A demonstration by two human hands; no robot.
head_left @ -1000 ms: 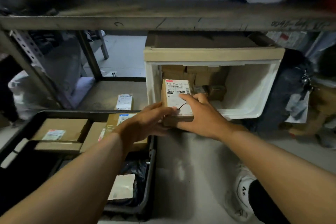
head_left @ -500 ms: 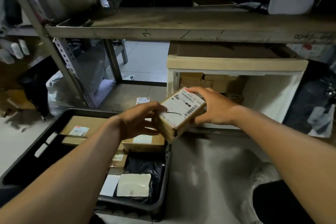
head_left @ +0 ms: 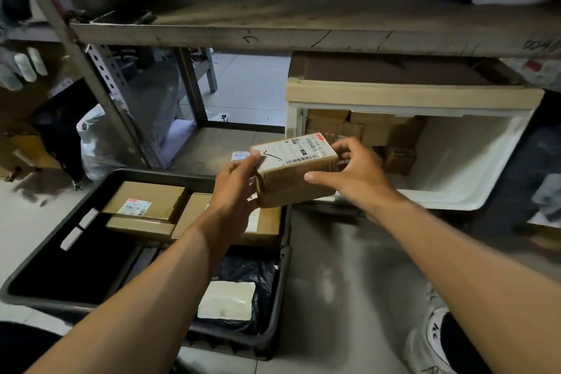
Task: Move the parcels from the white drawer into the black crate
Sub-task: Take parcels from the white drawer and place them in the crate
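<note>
A labelled cardboard parcel [head_left: 296, 171] is held in mid-air between two bare hands, hanging over the far right corner of the black crate [head_left: 45, 255] and just in front of the open white drawer [head_left: 473, 161], its white shipping label facing up and the box tilted slightly; the left hand [head_left: 235, 191] grips the parcel's left end with fingers [head_left: 252, 161] curled over the top edge and label, while the right hand [head_left: 355, 174] clasps the right end, thumb along the front face and fingers wrapped behind. Inside the crate several parcels already lie: a flat brown box with a small label [head_left: 145, 202] stacked on another at the far side, a wider brown box [head_left: 261, 223] beside them under the left wrist, and nearer the camera a pale packet [head_left: 226, 300] resting on a black plastic bag [head_left: 243, 270]; the crate's left half shows bare dark floor, so room appears to remain. In the drawer, a cluster of brown cardboard boxes [head_left: 358, 127] is still stacked along the back and left, with one small box [head_left: 399, 159] standing apart in front, while the drawer's right side is bare white. By this evidence the job looks well under way but unfinished, with this parcel yet to be set down and several more to fetch. A loose labelled packet [head_left: 241, 156] lies on the lower shelf [head_left: 212, 146] behind the crate
</note>
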